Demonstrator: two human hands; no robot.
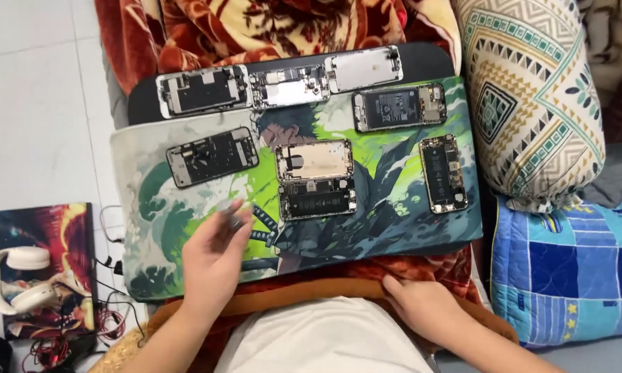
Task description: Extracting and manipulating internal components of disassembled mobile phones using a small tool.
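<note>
Under our left hand (213, 259) lies printed mat (186, 228); fingers (233, 215) pinched together on small grey thing, too blurred to tell what. Just beyond fingertips, opened phone (318, 199), another opened phone (212, 156) to upper left of hand. Our right hand (425, 307) rests flat, fingers together, on brown blanket edge (324, 287), below mat.

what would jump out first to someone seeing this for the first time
The opened phone bodies spread over a green illustrated mat, their insides showing, with three more in a row along the mat's far edge. Next, the left hand over the mat's near side, pinching a small blurred object, while the right hand rests on the orange blanket at the mat's near edge.
</note>
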